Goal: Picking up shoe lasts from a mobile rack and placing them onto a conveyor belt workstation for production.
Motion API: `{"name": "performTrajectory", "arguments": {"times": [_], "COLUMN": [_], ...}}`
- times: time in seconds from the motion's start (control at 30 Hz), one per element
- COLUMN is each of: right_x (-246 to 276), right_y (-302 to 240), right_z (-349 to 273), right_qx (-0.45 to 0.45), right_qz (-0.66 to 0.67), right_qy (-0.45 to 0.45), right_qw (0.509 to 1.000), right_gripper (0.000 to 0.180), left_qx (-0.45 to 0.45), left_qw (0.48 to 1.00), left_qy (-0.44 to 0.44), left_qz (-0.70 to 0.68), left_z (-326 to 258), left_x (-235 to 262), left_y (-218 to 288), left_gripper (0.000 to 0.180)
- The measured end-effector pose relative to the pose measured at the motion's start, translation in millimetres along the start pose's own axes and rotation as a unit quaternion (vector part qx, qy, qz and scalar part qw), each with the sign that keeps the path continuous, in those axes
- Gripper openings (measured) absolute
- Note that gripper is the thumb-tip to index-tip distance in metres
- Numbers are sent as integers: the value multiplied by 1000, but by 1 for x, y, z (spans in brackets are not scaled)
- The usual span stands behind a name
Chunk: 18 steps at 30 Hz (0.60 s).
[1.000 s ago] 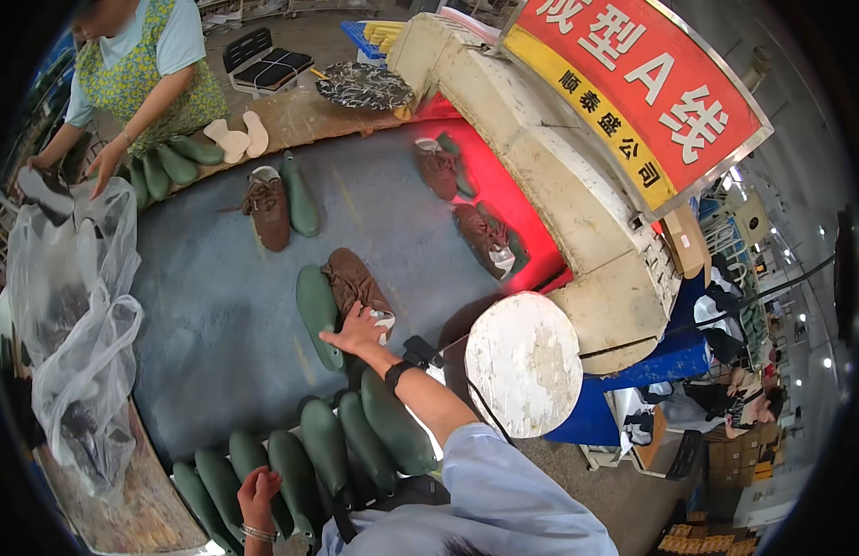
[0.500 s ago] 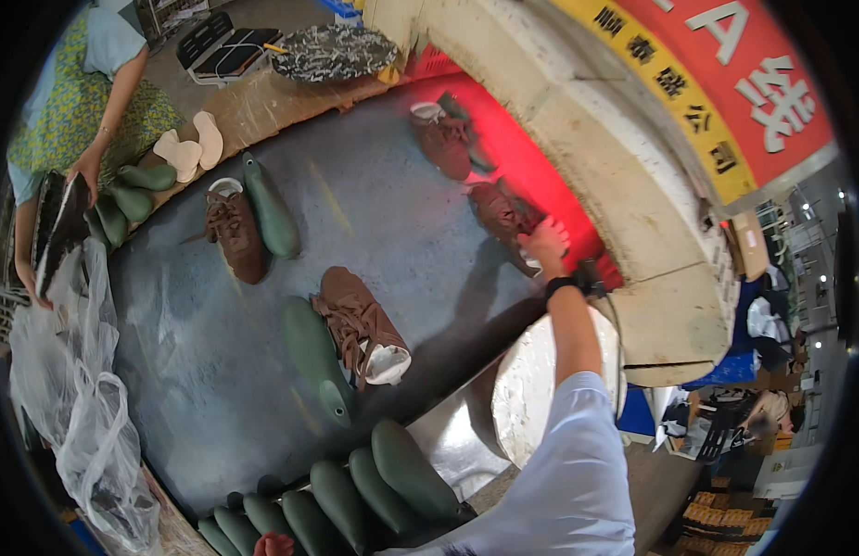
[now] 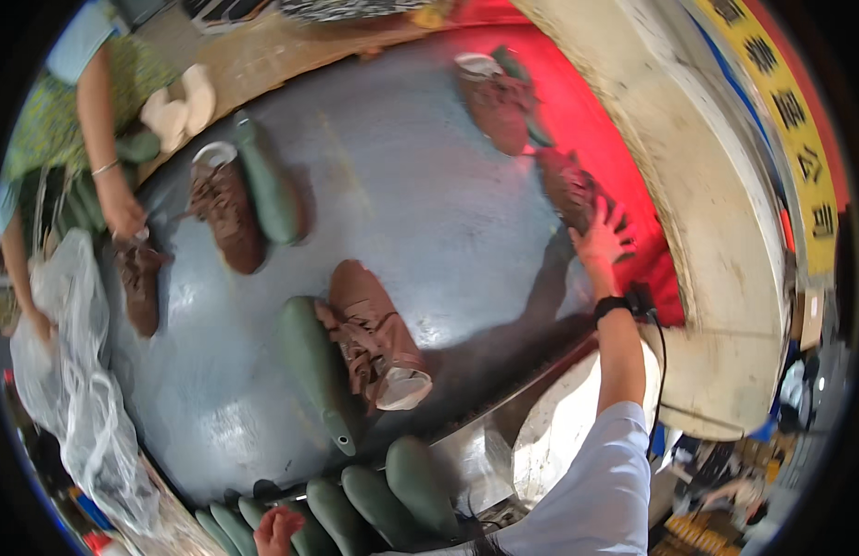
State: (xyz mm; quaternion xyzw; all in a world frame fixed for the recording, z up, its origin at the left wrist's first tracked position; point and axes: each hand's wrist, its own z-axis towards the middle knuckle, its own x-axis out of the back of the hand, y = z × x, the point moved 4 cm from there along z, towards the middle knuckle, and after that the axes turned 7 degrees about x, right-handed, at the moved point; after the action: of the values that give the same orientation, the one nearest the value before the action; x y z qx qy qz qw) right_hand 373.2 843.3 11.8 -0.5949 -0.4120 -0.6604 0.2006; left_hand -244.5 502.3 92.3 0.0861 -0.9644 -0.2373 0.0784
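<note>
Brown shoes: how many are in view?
5: the leftmost shoe at the co-worker's hand; the second shoe to its right; the middle shoe; the top shoe, upper right; the rightmost shoe at the right hand. More may be hidden.

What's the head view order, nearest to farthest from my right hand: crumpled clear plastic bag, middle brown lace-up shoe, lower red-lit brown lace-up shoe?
1. Lower red-lit brown shoe: at your right hand.
2. Middle brown shoe: left of it.
3. Clear plastic bag: far left.

Shoe-mfg. wkshp, w/ grn. lasts (image 3: 311, 357) & brn. shoes (image 3: 374, 335).
</note>
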Motion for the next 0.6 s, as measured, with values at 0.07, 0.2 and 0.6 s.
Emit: {"name": "performTrajectory", "arguments": {"times": [0.07,0.2,0.6], "right_x": [20,90,89], "right_y": [-26,-149,-208], "right_z": [-13,-180,-308], "right_qx": [52,523,772], "right_qz": [-15,247,73], "right_qy": [36,115,-72], "right_qw": [998,807,628], "right_gripper": [97,83,34], "left_qx": [-18,-27,-30], "left_qw": [998,998,994], "left_qy": [64,49,59], "left_qz": [19,-18,-89], "left_z": [11,12,1], "left_x": [5,2,43], "left_y": [0,11,-24], "left_gripper": [27,28,26]}}
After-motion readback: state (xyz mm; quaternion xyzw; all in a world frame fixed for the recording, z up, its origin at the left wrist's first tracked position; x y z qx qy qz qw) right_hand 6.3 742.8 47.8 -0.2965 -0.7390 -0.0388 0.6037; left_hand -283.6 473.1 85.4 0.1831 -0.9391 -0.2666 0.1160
